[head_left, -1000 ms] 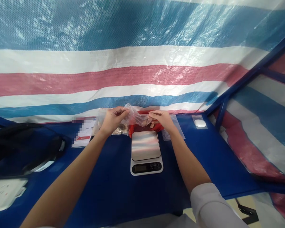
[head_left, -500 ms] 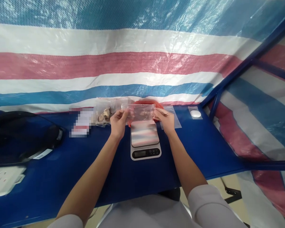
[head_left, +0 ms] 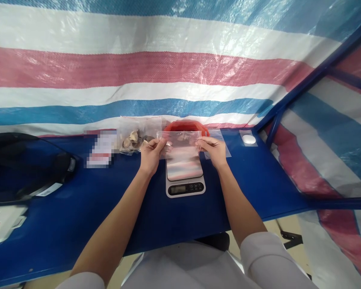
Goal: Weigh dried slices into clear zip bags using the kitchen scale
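Between my two hands a clear plastic bag (head_left: 182, 146) is stretched out. My left hand (head_left: 152, 154) pinches its left edge, and my right hand (head_left: 213, 150) pinches the right edge. Below and behind the bag sits a digital kitchen scale (head_left: 185, 172) with a shiny plate and a dark display strip. An orange-red basket (head_left: 185, 125) stands behind the bag, partly hidden by it. Left of my left hand lies a clear bag of dried brown-and-cream pieces (head_left: 132, 140), perhaps mushrooms. Another flat clear bag (head_left: 222, 144) lies under and beyond my right hand.
Everything stands on a blue table (head_left: 252, 184). At the right back is a white oval object (head_left: 248, 139) on a clear bag. A blurred-out card (head_left: 101, 148), a black strapped item (head_left: 63, 164) and a white power strip (head_left: 4, 222) are on the left. Striped sheeting (head_left: 156, 68) hangs behind.
The bag has come slightly lower and nearer over the scale plate, showing more of the basket behind it. Both hands keep their pinch. The whole view has tilted a little.
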Demonstrator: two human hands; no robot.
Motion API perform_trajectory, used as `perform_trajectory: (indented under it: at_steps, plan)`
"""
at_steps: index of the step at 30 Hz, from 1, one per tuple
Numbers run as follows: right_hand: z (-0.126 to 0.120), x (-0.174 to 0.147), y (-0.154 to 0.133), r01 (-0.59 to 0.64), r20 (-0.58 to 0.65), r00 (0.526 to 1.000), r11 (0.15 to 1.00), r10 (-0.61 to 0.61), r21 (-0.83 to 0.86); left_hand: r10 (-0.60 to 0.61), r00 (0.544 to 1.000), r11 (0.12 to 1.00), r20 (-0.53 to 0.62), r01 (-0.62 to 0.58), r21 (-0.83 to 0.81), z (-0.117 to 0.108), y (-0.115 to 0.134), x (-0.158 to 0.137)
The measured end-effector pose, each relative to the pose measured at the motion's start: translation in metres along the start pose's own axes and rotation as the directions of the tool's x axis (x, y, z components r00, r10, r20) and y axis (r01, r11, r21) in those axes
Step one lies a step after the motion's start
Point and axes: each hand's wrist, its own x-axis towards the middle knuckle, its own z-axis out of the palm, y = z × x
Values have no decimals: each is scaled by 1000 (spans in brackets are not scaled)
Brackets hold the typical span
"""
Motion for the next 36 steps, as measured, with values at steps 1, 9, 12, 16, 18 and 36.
perform_trajectory:
  at_steps: [1, 9, 12, 16, 18, 36]
  plan:
    - [-1, 0, 0, -1, 6, 1000, 1000, 1, 7, -11, 1000, 1000, 7, 11, 6, 0, 0, -1]
    - [-6, 0, -6, 1, 148, 989, 999, 5, -36, -85, 994, 996, 72, 84, 16, -6, 18, -1]
    - [-10, 1, -15, 34, 186, 982, 997, -22, -63, -131, 981, 988, 140, 118, 97, -10, 33, 3]
    - [-14, 4, -31, 103, 273, 960, 986, -63, -133, -229, 907, 910, 354, 70, 408, -1, 62, 10]
    - [-16, 7, -39, 145, 325, 942, 977, -87, -159, -244, 867, 836, 434, -39, 547, 13, 74, 13]
    - [-93, 29, -19, 26, 220, 975, 978, 20, -205, -162, 909, 968, 383, 71, 240, 98, 13, -7]
